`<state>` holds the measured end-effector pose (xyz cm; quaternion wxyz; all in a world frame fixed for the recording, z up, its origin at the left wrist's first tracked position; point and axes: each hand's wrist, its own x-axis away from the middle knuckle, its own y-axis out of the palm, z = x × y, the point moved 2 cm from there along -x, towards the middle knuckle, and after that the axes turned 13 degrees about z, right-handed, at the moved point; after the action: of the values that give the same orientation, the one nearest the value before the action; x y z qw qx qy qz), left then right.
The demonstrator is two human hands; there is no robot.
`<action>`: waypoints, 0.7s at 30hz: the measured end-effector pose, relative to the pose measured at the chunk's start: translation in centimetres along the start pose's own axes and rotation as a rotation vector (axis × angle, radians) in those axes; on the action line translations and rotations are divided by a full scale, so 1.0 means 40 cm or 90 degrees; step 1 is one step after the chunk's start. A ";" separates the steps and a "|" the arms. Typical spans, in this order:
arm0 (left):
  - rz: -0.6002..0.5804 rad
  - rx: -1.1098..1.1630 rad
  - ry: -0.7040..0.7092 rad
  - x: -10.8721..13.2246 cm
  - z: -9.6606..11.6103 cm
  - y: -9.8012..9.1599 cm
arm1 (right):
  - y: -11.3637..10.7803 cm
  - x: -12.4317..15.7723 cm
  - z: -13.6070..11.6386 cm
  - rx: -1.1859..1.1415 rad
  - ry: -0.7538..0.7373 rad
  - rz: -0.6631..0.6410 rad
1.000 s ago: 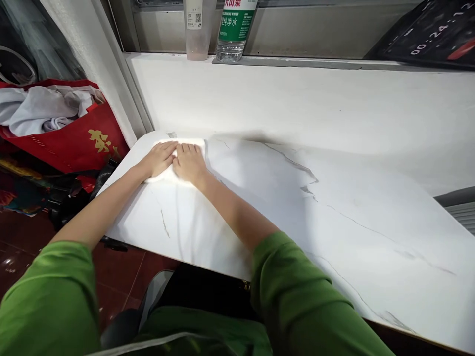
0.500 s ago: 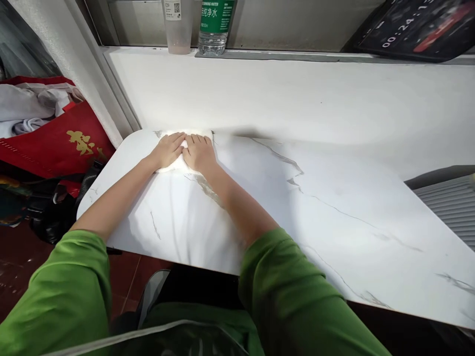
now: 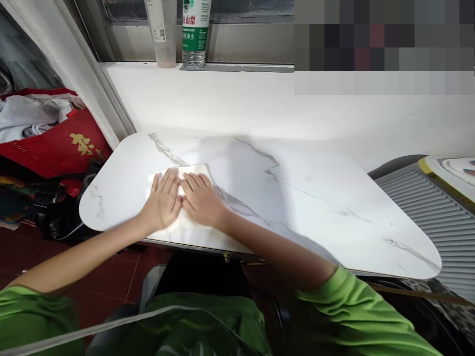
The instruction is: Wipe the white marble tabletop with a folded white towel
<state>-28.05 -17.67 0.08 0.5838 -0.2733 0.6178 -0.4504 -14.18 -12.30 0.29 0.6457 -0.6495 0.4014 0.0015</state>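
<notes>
A white cloth (image 3: 193, 171) lies flat on the white marble table (image 3: 297, 207), near its left front part. My left hand (image 3: 162, 200) rests on the cloth with fingers stretched out flat. My right hand (image 3: 202, 199) lies beside it, also flat, fingertips touching the left hand. Both hands press down on the cloth and cover most of it. Green sleeves show on both arms.
A clear cup (image 3: 163, 34) and a green-labelled water bottle (image 3: 193, 32) stand on the window sill behind. A red bag (image 3: 63, 143) with grey cloth sits at the left. A ribbed grey unit (image 3: 438, 222) stands at the right.
Both hands have slid the cloth from the table's far left corner toward the near edge. The view has shifted, showing more of the table's right end.
</notes>
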 end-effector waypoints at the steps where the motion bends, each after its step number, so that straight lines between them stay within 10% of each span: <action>1: -0.007 -0.003 -0.003 0.015 0.020 -0.007 | -0.012 0.021 -0.009 -0.002 0.001 -0.002; 11: -0.069 -0.003 0.018 -0.025 0.068 0.017 | -0.028 0.057 0.037 0.000 0.042 0.005; 21: -0.128 0.021 0.005 -0.387 0.028 0.191 | 0.021 -0.097 0.351 0.066 0.149 0.045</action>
<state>-22.91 -1.18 0.86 0.5379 -0.3226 0.5820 -0.5176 -10.00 1.66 -0.72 0.6265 -0.5965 0.4963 -0.0726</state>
